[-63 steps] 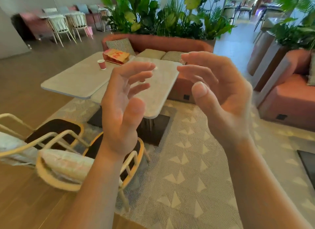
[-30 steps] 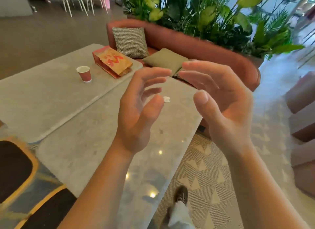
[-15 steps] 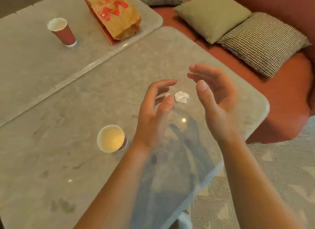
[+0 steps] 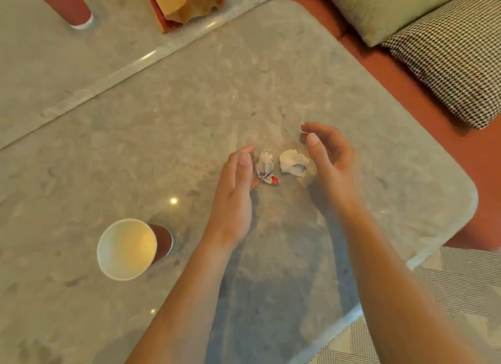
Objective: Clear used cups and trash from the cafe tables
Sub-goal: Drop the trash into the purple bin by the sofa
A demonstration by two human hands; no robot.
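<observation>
Two cups (image 4: 127, 248), two wads (image 4: 293, 163), maybe paper

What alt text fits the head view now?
A left hand and right hand, both empty, flank a crumpled printed wrapper and a white paper wad on a stone-look table. A red paper cup stands nearby; a second cup and paper bag sit on the adjoining table.
</observation>
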